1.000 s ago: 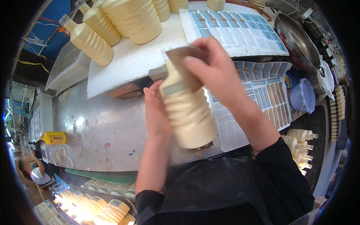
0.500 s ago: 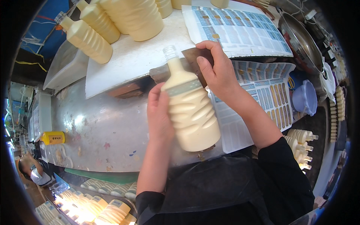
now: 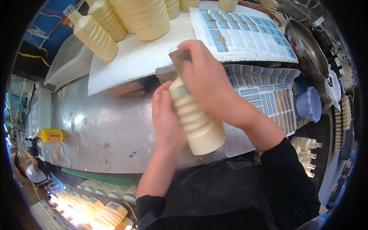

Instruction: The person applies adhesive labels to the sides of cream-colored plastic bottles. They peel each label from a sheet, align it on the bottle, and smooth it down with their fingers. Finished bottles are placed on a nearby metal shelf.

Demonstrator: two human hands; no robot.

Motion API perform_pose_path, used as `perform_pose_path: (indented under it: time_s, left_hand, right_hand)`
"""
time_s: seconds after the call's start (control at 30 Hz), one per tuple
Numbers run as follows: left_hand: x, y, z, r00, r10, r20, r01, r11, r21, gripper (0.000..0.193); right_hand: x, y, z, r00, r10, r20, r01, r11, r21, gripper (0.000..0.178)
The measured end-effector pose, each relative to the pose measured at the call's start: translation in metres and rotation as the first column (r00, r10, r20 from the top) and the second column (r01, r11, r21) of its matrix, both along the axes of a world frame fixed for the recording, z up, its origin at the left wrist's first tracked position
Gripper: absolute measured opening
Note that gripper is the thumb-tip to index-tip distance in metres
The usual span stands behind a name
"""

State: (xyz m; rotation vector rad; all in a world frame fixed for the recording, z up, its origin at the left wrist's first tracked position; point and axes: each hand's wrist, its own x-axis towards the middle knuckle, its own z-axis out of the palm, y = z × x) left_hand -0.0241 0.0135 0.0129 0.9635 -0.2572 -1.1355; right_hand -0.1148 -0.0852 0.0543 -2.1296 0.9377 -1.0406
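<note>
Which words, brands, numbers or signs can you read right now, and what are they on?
Nothing reads clearly enough to quote.
Yellow bottle: dark print, too small.
Upper label sheet: any print too small.
Lower label sheet: likewise.
Cream bottle: label strip blurred, partly hidden by the right hand.
Metal pan: side marking, too blurred.

Place: a cluttered workshop | worn, stained metal table (image 3: 96, 122) | cream bottles (image 3: 151, 21) grouped on a white board (image 3: 115, 74) — more bottles (image 3: 111, 215) in rows at lower left | sheets of printed stickers (image 3: 245, 27) laid out — bucket (image 3: 308, 105) and metal pan (image 3: 308, 44) crowded alongside | another person (image 3: 35, 172) in the background
</note>
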Motion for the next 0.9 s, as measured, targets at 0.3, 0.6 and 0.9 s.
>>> perform_pose_path:
  time_s: [0.3, 0.6, 0.9]
  left_hand:
    - [0.001, 0.001, 0.002, 1.000, 0.012, 0.002, -0.012, 0.999, 0.039, 0.032]
    - [0.001, -0.006, -0.016, 0.976, 0.023, 0.215, -0.029, 0.999, 0.024, 0.034]
    - [0.008, -0.004, -0.020, 0.986, -0.013, 0.168, 0.012, 1.000, 0.003, 0.036]
  right_hand:
    - [0.005, 0.009, 0.009, 0.969, -0.028, -0.246, -0.012, 0.987, -0.162, 0.034]
    - [0.012, 0.018, 0.009, 0.977, -0.021, -0.212, -0.014, 0.987, -0.162, 0.029]
    - [-0.034, -0.020, -0.026, 0.999, -0.035, 0.002, 0.035, 0.996, -0.081, 0.031]
